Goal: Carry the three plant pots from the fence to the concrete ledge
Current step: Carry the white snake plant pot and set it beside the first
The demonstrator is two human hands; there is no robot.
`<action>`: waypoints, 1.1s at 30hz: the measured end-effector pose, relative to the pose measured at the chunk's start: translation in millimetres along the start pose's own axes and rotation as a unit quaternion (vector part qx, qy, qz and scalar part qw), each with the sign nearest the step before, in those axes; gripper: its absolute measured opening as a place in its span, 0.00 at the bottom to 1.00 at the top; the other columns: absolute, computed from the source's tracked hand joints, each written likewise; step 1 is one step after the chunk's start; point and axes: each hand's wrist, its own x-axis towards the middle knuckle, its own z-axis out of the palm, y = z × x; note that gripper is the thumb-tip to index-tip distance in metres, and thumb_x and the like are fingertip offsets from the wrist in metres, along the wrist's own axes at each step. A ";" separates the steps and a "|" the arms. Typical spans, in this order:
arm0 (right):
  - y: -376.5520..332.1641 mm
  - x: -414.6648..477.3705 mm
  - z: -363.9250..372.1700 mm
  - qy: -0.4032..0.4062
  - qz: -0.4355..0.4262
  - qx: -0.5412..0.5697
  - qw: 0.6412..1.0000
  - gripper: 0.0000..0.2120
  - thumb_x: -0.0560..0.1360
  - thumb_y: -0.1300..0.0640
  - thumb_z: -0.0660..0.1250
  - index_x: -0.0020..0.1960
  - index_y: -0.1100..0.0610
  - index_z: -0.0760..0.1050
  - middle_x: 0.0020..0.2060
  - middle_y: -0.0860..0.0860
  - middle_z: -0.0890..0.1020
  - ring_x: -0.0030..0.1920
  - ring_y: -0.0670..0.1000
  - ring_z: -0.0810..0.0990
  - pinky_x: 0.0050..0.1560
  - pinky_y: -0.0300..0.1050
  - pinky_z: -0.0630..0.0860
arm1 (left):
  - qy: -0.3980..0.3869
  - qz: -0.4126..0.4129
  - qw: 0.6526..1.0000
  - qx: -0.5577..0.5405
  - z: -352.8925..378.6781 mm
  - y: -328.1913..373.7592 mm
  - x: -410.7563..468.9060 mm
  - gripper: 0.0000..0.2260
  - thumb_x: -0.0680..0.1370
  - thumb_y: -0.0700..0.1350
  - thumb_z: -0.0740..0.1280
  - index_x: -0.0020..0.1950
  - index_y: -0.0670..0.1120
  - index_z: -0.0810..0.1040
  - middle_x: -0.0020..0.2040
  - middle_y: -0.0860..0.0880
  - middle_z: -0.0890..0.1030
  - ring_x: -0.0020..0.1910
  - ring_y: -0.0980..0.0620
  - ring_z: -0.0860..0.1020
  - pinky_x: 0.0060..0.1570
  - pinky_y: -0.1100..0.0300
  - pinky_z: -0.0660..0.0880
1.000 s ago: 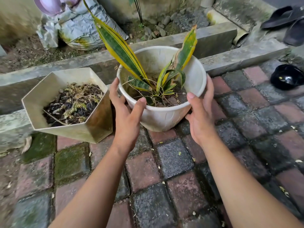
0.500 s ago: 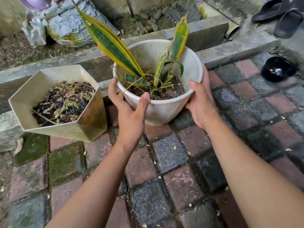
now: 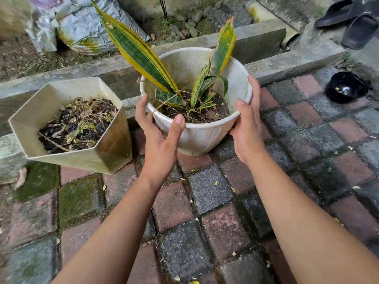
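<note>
The left hand (image 3: 158, 140) and right hand (image 3: 246, 128) clasp the pot (image 3: 196, 138) at its 8 and 3 o'clock, thumbs up at the near rim. The pot is upright, axis vertical, on or just over the pavers (image 3: 209, 191); I cannot tell which. Its long leaf (image 3: 139, 54) leans to 11 o'clock. The hex pot (image 3: 110, 148) sits just beside at 9, the ledge (image 3: 287, 66) edge runs at 12. Bare pavers spread from 3 to 6, a black bowl (image 3: 345, 87) at 2

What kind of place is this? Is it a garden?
Probably a home's yard or garden edge: wet, mossy brick paving, a concrete ledge, and a round white pot holding a striped plant.
</note>
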 end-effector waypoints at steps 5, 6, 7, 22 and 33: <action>1.4 -0.4 -2.2 -0.011 0.007 0.009 1.000 0.24 0.80 0.46 0.66 0.74 0.30 0.68 0.81 0.54 0.68 0.80 0.58 0.68 0.80 0.70 0.63 | -0.003 -0.007 1.000 -0.003 -0.5 -1.8 1.8 0.38 0.74 0.62 0.69 0.77 0.61 0.50 0.81 0.29 0.59 0.78 0.20 0.62 0.70 0.15 0.58; 1.9 -0.6 -2.3 -0.010 0.006 0.008 1.000 0.25 0.80 0.46 0.66 0.74 0.30 0.68 0.81 0.54 0.68 0.80 0.58 0.68 0.80 0.71 0.63 | -0.003 -0.007 1.000 0.000 -0.5 -2.1 2.0 0.38 0.74 0.62 0.69 0.77 0.62 0.50 0.81 0.29 0.59 0.78 0.20 0.62 0.70 0.15 0.57; 1.5 -0.8 -2.1 -0.009 0.004 0.008 1.000 0.25 0.80 0.46 0.66 0.74 0.31 0.68 0.81 0.54 0.68 0.80 0.59 0.68 0.80 0.71 0.64 | 0.000 -0.006 1.000 0.003 -0.3 -2.0 2.0 0.38 0.75 0.63 0.69 0.77 0.62 0.50 0.82 0.29 0.59 0.78 0.20 0.61 0.71 0.16 0.58; -17.5 -7.3 2.5 0.022 0.037 0.002 0.999 0.26 0.71 0.46 0.65 0.68 0.29 0.71 0.75 0.47 0.74 0.75 0.57 0.73 0.77 0.71 0.68 | -0.023 0.013 0.999 0.044 -4.0 -5.0 -0.2 0.43 0.76 0.62 0.66 0.83 0.48 0.47 0.82 0.32 0.60 0.83 0.37 0.63 0.82 0.37 0.61; -170.5 -3.5 39.0 0.005 0.032 -0.223 0.974 0.20 0.79 0.61 0.64 0.70 0.52 0.77 0.69 0.49 0.78 0.71 0.46 0.75 0.74 0.40 0.70 | 0.037 -0.052 0.996 0.058 -70.3 137.2 -33.0 0.34 0.76 0.40 0.71 0.77 0.53 0.56 0.53 0.51 0.71 0.40 0.67 0.82 0.50 0.69 0.80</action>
